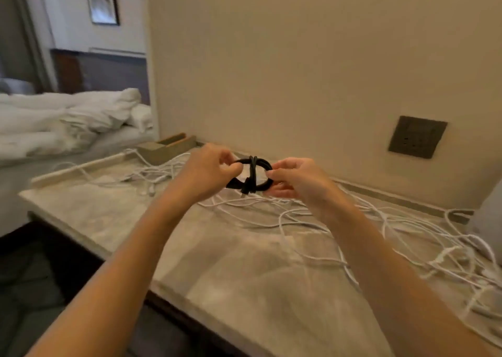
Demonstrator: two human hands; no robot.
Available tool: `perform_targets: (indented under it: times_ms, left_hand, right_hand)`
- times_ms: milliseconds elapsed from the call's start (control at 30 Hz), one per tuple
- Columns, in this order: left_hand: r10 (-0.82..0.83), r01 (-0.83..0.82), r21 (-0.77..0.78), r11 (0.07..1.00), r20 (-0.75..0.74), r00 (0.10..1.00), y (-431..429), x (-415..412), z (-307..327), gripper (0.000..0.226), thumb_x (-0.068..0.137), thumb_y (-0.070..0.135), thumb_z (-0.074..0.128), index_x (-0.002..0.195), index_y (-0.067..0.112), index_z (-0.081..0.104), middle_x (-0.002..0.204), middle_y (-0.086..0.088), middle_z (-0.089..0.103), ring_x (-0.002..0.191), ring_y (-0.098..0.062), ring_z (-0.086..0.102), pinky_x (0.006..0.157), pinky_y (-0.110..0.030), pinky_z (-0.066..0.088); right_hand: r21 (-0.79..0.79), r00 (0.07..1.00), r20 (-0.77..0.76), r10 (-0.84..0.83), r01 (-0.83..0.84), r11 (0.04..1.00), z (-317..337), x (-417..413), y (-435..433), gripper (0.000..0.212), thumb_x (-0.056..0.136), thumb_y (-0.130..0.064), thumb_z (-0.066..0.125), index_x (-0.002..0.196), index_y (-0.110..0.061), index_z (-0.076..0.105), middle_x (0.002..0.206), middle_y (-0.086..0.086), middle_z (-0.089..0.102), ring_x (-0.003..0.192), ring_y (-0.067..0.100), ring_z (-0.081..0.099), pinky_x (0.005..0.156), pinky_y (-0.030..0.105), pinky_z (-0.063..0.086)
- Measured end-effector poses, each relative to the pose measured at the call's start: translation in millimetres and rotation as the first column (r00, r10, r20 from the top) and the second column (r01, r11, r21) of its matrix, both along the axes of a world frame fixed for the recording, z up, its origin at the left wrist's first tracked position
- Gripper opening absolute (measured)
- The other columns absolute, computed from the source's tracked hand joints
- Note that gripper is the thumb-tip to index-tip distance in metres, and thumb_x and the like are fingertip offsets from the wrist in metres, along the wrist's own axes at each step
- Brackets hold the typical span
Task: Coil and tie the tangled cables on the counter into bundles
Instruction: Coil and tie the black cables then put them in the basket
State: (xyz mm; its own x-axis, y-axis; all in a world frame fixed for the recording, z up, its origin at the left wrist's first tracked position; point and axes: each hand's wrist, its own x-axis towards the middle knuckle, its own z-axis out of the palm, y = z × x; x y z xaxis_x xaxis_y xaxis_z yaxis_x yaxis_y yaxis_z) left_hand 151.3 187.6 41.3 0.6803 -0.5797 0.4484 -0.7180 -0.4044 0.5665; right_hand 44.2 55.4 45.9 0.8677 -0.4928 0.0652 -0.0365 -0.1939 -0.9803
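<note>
Head view: black coil (252, 177) held up above the surface (231, 261), long axis left-right with a wrap across its middle, left hand (209, 169) pinching its left end, right hand (294, 178) its right end, equally near; white cables (383, 221) loose below the coil.

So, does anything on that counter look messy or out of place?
Yes: the white cables sprawl in loose tangles across the counter, from its far left corner to the right edge. Only the black cable is tidy: coiled, wrapped round its middle, held between the left hand and right hand.
</note>
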Motion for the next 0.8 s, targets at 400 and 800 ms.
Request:
perform_targets:
  times_ms: [400, 800]
  left_hand:
    - [0.398, -0.48, -0.116, 0.87, -0.409, 0.821, 277, 48, -100, 0.019, 0.088, 0.016, 0.061, 0.069, 0.018, 0.061, 0.072, -0.012, 0.065, 0.06, -0.017, 0.062, 0.052, -0.024, 0.053]
    - [0.615, -0.697, 0.121, 0.707, -0.593, 0.521, 422, 60, -253, 0.014, 0.081, 0.006, 0.064, 0.073, 0.017, 0.058, 0.072, -0.008, 0.061, 0.069, -0.024, 0.061, 0.062, -0.03, 0.054]
  right_hand:
    - [0.138, 0.845, -0.192, 0.5, -0.481, 0.866, -77, 120, 248, 0.009, 0.087, 0.007, 0.058, 0.085, 0.0, 0.053, 0.068, 0.015, 0.057, 0.046, 0.015, 0.061, 0.05, 0.018, 0.053]
    - [0.17, 0.586, -0.555, 0.59, -0.614, 0.771, -246, 182, 396, 0.022, 0.088, 0.001, 0.06, 0.07, -0.008, 0.052, 0.066, 0.008, 0.057, 0.045, 0.008, 0.057, 0.053, 0.02, 0.05]
